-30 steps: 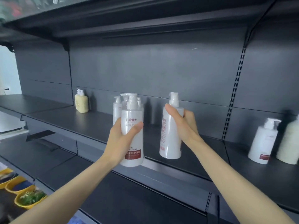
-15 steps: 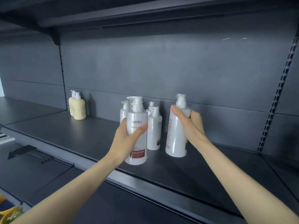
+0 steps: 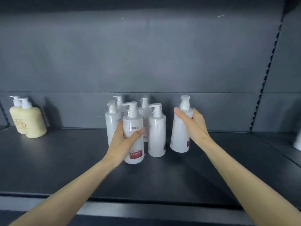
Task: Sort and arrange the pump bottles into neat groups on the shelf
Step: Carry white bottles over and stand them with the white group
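A dark grey metal shelf [image 3: 146,181] fills the lower half of the view, its matt deck running back to a grey back panel [image 3: 146,54] crossed by one horizontal seam just above the pump heads. A paler front lip [image 3: 146,207] runs under both forearms. Far to the right of the right hand, a slotted upright [image 3: 267,75] climbs the panel at a slant, and the underside of a higher shelf darkens the top of the view. The left hand [image 3: 125,141] wraps its fingers and thumb round the middle of a white pump bottle with a red label [image 3: 135,154], upright and low over the deck; whether its base touches cannot be told. The right hand [image 3: 193,126] grips a second white pump bottle [image 3: 180,139] near its shoulder, thumb across the front and fingers curled behind, the bottle leaning slightly. Between the two hands and just behind the left one stands a cluster of white pump bottles [image 3: 156,136], upright on the deck and close against the panel. Well to the left of the left hand, two cream pump bottles [image 3: 32,123] stand touching, one behind the other. At the far right edge, beyond the right arm, a blurred white shape [image 3: 298,141] shows.
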`<action>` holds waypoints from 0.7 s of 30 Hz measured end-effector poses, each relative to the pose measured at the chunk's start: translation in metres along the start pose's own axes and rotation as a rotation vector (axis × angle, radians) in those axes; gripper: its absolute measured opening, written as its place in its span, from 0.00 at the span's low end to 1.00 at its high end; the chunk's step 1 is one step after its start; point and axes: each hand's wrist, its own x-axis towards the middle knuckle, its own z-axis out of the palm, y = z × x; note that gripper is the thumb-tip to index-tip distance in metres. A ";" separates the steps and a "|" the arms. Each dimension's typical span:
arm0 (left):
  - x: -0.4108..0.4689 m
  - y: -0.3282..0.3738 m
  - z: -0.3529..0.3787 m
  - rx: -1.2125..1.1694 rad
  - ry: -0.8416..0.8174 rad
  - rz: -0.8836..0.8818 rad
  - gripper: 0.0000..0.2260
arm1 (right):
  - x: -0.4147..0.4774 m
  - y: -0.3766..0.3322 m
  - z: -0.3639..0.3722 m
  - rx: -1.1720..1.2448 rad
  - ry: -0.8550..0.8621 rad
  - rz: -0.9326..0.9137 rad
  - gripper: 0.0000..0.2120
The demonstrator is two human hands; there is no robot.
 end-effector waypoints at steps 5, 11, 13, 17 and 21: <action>0.020 -0.015 -0.005 -0.011 -0.069 -0.009 0.18 | 0.009 0.010 0.009 -0.023 0.008 0.046 0.16; 0.036 -0.028 -0.003 -0.013 -0.077 -0.024 0.20 | 0.025 0.024 0.015 -0.036 -0.012 0.067 0.19; 0.039 -0.030 -0.002 -0.018 -0.076 -0.025 0.19 | 0.031 0.028 0.015 -0.054 -0.016 0.074 0.20; 0.042 -0.034 -0.001 -0.023 -0.082 -0.025 0.18 | 0.041 0.036 0.016 -0.055 -0.029 0.097 0.21; 0.043 -0.038 0.000 -0.015 -0.083 -0.036 0.19 | 0.047 0.040 0.015 -0.037 -0.047 0.117 0.23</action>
